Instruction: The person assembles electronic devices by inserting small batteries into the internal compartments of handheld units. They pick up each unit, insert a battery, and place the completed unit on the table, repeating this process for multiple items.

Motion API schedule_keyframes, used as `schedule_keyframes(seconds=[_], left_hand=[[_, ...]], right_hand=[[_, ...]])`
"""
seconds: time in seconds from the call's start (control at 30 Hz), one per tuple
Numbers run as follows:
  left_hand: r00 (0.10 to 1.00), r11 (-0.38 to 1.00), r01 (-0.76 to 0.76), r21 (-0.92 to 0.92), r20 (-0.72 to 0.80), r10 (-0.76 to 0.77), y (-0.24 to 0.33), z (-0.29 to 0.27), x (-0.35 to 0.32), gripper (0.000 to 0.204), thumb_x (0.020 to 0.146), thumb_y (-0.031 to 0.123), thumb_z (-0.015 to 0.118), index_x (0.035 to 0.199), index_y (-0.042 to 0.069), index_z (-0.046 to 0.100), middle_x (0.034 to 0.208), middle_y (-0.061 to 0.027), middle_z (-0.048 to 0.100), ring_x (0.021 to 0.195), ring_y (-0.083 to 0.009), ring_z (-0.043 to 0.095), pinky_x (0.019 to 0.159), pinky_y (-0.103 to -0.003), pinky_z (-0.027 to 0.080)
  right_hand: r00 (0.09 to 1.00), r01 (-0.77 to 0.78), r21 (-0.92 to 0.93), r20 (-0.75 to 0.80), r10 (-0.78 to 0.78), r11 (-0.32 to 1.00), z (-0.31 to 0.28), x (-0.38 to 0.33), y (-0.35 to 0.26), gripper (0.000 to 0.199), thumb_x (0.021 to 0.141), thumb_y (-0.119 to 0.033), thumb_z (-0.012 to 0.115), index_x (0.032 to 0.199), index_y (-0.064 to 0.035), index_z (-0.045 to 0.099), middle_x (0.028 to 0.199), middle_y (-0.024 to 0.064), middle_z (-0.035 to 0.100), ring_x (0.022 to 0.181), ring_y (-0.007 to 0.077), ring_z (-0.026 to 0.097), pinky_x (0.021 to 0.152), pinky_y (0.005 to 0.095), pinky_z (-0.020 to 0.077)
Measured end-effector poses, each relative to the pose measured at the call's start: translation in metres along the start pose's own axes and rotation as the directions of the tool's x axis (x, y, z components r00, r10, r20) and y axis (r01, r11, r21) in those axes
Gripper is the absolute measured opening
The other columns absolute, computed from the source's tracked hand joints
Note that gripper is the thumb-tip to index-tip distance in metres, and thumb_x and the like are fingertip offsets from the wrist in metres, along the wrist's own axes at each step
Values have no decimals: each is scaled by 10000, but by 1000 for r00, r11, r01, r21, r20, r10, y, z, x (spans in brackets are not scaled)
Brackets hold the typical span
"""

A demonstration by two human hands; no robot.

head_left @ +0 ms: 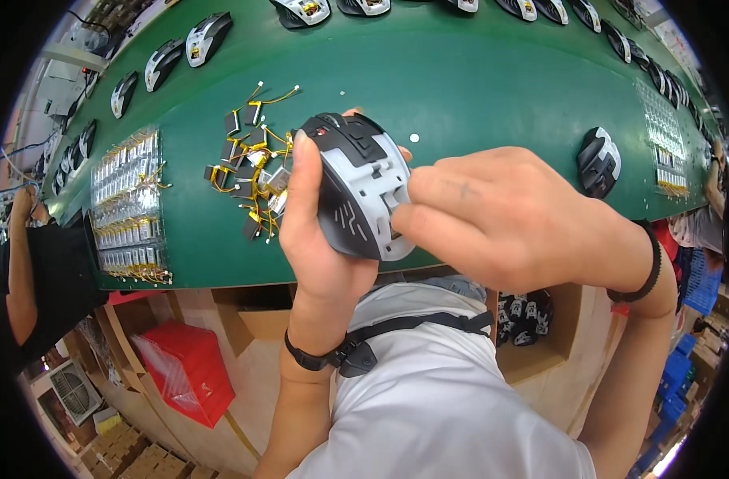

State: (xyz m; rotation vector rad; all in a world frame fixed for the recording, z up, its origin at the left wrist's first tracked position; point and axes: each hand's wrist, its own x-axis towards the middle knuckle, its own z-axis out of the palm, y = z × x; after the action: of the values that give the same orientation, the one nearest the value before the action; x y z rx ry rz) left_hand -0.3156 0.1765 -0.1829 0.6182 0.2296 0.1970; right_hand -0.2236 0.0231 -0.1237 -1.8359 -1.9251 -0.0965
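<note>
A black and light-grey computer mouse [363,172] is gripped in my left hand [320,211], its grey side with slots and openings turned toward me. The left thumb lies along its black edge, with fingertips just showing behind the far end. My right hand [508,211] is closed, thumb and curled forefinger pressed at the grey opening on the mouse's right side. Whatever those fingertips pinch is hidden. Just left of the mouse, a loose pile of small battery packs [243,152] with yellow wires and white connectors lies on the green table [492,104].
Plastic trays of battery packs stand at left [129,207] and right [666,144]. Another mouse [598,162] lies to the right, and several more line the far edge. Below are a red bin [187,371] and a box of dark parts [524,315]. Other people sit at both sides.
</note>
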Motion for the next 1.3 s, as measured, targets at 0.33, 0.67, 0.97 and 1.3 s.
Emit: schedule_keyframes(seconds=[0.33,0.67,0.97,1.3], left_hand=[[997,1000,-22,16,-69,23,-3,4,2,480,1025,441,406,1289,48,489,1031,-132,644,920,-238,654,821,-363,533],[997,987,-71,-143,-13,70,4,10,-4,596,1020,507,338,1318,10,479,1035,-220,634,850,-355,654,698,-429,574],[960,972,-229,56,179,216,8,0,-1,771,896,504,424,1488,34,271,1185,-234,555,928,-390,661,804,-506,568],[922,888,-383,254,162,351,3,14,-14,919,791,606,528,1481,82,221,1158,-233,537,877,-362,639,753,-479,554]], right_hand=[[986,-118,-36,115,121,992,-7,7,-9,244,680,-45,667,909,18,612,745,78,520,590,204,572,466,320,449],[889,-181,125,-404,217,976,41,-9,-23,339,624,95,658,944,-15,688,626,35,499,462,170,489,400,299,391],[597,-365,785,-217,773,501,52,-27,-53,201,887,-30,616,1076,36,631,783,71,647,675,101,616,637,259,515],[580,-259,943,326,746,-210,61,-16,-46,139,901,-118,627,826,-15,573,698,-21,569,667,44,509,643,246,429]])
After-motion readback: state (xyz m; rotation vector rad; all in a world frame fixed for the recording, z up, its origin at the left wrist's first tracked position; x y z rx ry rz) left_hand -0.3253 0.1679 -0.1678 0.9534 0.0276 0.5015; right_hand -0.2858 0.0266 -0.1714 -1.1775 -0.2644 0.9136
